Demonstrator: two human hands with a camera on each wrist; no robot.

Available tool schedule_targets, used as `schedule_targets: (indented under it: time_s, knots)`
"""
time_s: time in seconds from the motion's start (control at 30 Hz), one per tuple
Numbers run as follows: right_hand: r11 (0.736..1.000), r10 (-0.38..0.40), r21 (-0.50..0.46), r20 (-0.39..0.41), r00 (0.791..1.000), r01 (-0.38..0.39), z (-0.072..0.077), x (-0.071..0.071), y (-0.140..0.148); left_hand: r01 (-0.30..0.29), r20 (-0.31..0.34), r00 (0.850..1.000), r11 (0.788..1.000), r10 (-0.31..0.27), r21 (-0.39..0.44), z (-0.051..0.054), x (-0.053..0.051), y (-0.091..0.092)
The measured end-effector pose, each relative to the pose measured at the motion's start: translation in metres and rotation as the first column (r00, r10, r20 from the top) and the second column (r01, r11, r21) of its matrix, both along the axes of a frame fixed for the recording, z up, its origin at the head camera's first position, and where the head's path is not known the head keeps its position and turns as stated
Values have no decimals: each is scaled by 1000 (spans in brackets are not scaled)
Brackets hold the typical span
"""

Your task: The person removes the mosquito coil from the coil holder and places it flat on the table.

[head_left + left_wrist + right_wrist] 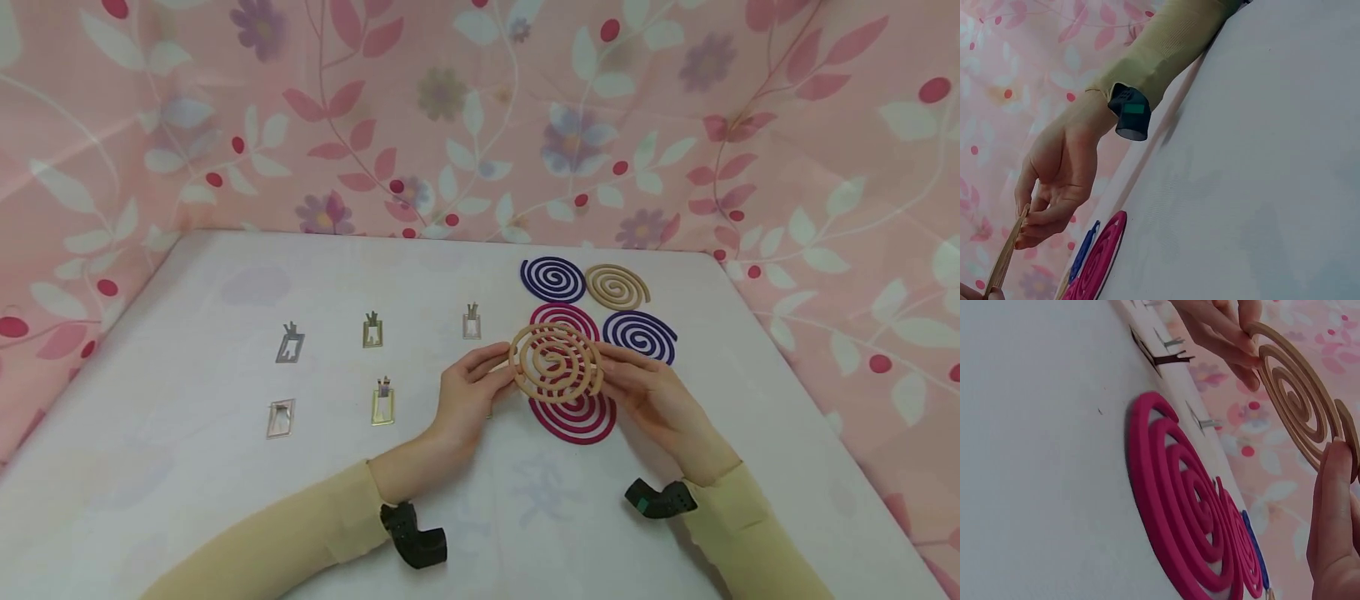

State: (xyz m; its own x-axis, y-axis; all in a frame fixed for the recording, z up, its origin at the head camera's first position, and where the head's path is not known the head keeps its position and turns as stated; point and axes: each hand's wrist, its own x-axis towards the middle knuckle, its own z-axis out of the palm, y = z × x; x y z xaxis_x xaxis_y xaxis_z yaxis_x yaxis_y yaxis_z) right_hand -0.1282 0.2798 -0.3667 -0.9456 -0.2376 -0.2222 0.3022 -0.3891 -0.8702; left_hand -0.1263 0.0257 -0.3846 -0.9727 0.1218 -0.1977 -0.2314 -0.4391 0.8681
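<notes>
Both hands hold a tan mosquito coil [553, 362] raised above the table. My left hand [463, 410] pinches its left edge between thumb and fingers. At the opposite edge, my right hand [666, 410] grips the coil with its fingertips. In the right wrist view the coil [1318, 382] is tilted, and an outer end of it stands slightly apart from the rings. Beneath it on the table lie a magenta coil [581, 440] and another magenta coil [562, 308], both partly covered by the held one.
Behind and right lie a blue coil [554, 279], a tan coil [617, 286] and a second blue coil [640, 337]. Several small metal coil stands, such as a grey one [281, 358] and a gold one [373, 408], are spread to the left. Floral cloth [450, 125] surrounds the white table [187, 500].
</notes>
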Motion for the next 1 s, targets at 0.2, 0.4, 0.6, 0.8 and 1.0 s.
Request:
schedule_targets:
  time_s: [0.2, 0.4, 0.6, 0.8, 1.0]
  knots:
    - [999, -14, 46, -60, 998, 17, 1, -3, 20, 17, -22, 1000, 1000, -17, -26, 3, -5, 20]
    - [997, -32, 63, -99, 995, 38, -1, -5, 37, 43, -47, 998, 998, -45, -37, 2, -11, 38]
    - [990, -68, 117, -125, 990, 83, -4, -8, 56, 63, -54, 996, 996, -66, -61, 0, -19, 56]
    - [989, -103, 95, -121, 987, 114, -9, -9, 73, 52, -59, 997, 998, -54, -32, -1, -23, 74]
    - [980, -139, 122, -128, 982, 155, -9, -10, 85, 23, -28, 999, 999, -24, -32, 0, -26, 93]
